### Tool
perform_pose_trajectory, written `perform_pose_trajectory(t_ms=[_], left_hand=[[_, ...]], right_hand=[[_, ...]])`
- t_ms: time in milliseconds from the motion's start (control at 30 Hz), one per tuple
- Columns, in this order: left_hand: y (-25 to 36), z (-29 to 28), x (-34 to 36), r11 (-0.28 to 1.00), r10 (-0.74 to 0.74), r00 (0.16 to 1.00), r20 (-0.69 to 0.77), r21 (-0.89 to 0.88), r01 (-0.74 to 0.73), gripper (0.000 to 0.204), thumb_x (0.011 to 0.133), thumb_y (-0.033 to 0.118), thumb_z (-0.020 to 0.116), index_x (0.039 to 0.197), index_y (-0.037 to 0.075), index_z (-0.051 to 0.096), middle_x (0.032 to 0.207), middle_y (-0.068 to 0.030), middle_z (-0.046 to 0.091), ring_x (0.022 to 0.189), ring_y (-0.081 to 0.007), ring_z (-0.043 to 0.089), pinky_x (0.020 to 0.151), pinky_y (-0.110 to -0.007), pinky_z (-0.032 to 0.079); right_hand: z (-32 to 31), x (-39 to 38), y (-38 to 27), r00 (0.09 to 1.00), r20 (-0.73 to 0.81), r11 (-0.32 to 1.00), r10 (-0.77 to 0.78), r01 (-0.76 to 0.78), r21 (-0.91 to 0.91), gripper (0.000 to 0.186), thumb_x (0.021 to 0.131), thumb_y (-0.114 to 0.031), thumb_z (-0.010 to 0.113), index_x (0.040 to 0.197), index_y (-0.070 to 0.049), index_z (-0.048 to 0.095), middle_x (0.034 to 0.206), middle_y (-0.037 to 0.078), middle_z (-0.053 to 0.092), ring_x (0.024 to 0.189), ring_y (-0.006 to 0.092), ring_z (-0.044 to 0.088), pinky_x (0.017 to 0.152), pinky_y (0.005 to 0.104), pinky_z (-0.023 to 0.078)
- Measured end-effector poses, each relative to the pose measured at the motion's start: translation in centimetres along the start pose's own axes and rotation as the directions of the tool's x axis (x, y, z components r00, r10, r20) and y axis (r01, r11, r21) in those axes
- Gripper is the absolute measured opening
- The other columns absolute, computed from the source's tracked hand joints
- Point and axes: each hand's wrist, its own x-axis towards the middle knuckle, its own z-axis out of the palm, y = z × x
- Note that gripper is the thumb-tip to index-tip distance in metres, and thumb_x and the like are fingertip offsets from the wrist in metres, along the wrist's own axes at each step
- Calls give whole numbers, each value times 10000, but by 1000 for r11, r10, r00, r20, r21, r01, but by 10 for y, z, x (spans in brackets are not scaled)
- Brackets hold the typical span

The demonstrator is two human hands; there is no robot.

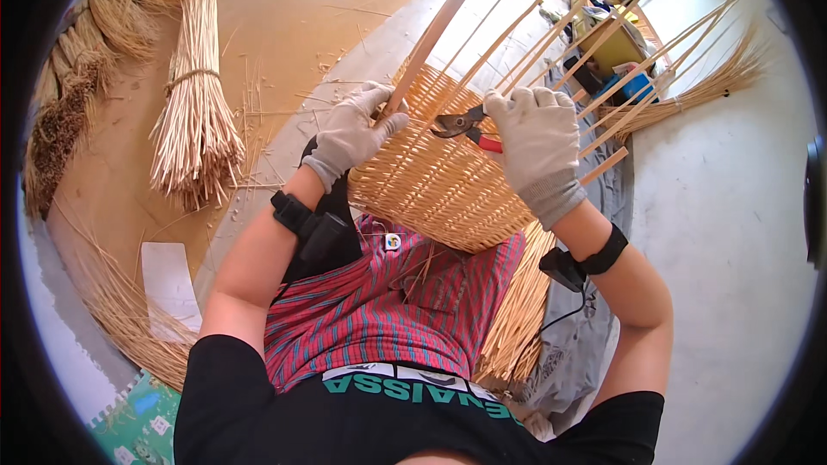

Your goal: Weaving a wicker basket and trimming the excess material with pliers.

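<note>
A woven wicker panel (448, 185) rests against my lap, with long pale stakes (551, 39) fanning up from its far edge toward the upper right. My left hand (355, 131), in a whitish work glove, is closed on a flat brown wooden slat (428, 43) at the panel's left side. My right hand (541, 151), gloved the same way, grips pruning shears (457, 123) with red on the handle. Their dark blades point left, over the weave and close to the stakes' base. Whether the blades touch a stake, I cannot tell.
A tied wicker bundle (198, 86) lies on the brown floor at left, with darker bundles (82, 69) beyond. Loose rods (517, 319) lie right of my lap on a grey sheet (573, 362). At the upper right are an olive bin (612, 45) and another bundle (702, 86).
</note>
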Motion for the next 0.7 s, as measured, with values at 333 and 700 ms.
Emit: perform_pose_trajectory(t_ms=[333,700], left_hand=[[0,-4,0,994,-72,997,41,-83,76,316,933,238,787,1165,43,694,1109,-79,657,966,-221,672,874,-359,544],[-5,3,-4,987,-118,993,17,-105,119,388,938,267,793,1259,75,690,1198,-86,668,957,-182,676,835,-330,561]], right_hand=[[-33,-6,45,970,166,984,-178,179,10,137,891,-204,649,1017,-173,693,931,60,683,943,249,682,797,404,511],[-20,-8,36,944,312,984,-110,149,-102,126,893,-217,659,1010,-199,703,910,30,684,975,227,678,830,394,507]])
